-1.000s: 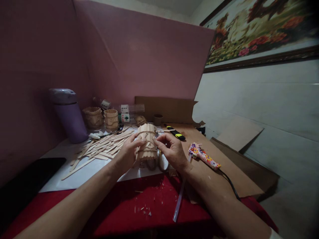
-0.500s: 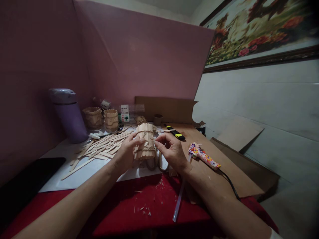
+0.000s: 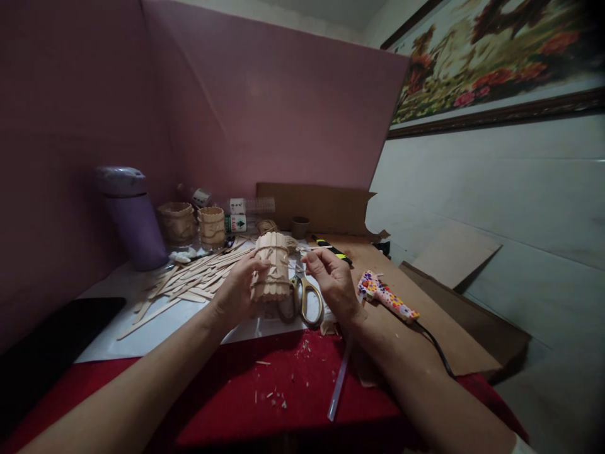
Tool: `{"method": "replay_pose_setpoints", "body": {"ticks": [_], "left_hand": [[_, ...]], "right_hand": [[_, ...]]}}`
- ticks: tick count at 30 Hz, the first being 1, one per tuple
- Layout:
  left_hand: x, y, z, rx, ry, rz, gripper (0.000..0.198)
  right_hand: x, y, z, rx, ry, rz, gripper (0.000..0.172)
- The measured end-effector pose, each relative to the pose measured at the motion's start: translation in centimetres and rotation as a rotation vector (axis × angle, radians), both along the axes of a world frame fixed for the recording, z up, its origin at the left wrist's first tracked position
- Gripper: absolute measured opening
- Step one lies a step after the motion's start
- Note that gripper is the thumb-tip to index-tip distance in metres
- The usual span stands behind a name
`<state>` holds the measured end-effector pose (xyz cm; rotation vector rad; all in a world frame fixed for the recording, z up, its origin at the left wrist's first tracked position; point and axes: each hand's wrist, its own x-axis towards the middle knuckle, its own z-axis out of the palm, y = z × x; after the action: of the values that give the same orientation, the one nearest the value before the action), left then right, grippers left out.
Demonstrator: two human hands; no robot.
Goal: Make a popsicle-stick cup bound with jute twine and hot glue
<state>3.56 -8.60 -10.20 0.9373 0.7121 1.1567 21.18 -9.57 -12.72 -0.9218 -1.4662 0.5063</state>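
Observation:
A barrel-shaped cup of pale wooden sticks (image 3: 273, 268), with twisted cord round it, is held in my left hand (image 3: 239, 287), thumb on its side. My right hand (image 3: 328, 274) is pinched beside the cup, a small gap away; what lies between its fingertips is too small to name. Gold-handled scissors (image 3: 311, 302) lie just below, between the cup and my right hand. Left of my left hand, loose flat wooden sticks (image 3: 189, 277) are heaped on white paper (image 3: 104, 325).
A floral glue gun (image 3: 385, 296) with a black cable rests on cardboard (image 3: 444, 328) at right. Behind are a yellow-black cutter (image 3: 333, 250), two wooden cups (image 3: 211, 228), plastic bottles (image 3: 255, 205) and a purple flask (image 3: 135, 221). Scraps dot the red cloth (image 3: 227, 397).
My right hand has drawn away from the cup to the right, uncovering more of the scissors. My left hand and the cup have shifted slightly left.

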Motion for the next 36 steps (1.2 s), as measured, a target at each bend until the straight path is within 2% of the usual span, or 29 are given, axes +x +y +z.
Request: {"method": "replay_pose_setpoints", "body": {"ticks": [5, 11, 15, 22, 26, 31, 36], "left_hand": [[-0.3, 0.2, -0.1, -0.021, -0.061, 0.002, 0.044], [-0.4, 0.5, -0.1, -0.062, -0.083, 0.026, 0.047], [-0.5, 0.6, -0.1, -0.119, -0.099, -0.005, 0.046], [-0.6, 0.3, -0.1, -0.082, -0.115, -0.051, 0.047], [-0.4, 0.1, -0.2, 0.012, -0.074, -0.061, 0.051], [0.0, 0.0, -0.2, 0.085, 0.000, 0.017, 0.050], [0.2, 0.3, -0.7, 0.129, 0.047, 0.053, 0.056]], "right_hand": [[0.2, 0.0, 0.2, 0.029, 0.011, -0.071, 0.035], [0.1, -0.3, -0.2, 0.116, -0.098, -0.122, 0.029], [0.1, -0.7, -0.2, 0.202, -0.075, -0.150, 0.021], [0.3, -0.4, 0.1, 0.408, -0.261, -0.229, 0.003], [0.1, -0.3, -0.3, 0.348, -0.315, -0.166, 0.006], [-0.4, -0.5, -0.8, 0.228, -0.278, -0.021, 0.017], [-0.6, -0.7, -0.6, 0.290, -0.292, -0.013, 0.010]]}}
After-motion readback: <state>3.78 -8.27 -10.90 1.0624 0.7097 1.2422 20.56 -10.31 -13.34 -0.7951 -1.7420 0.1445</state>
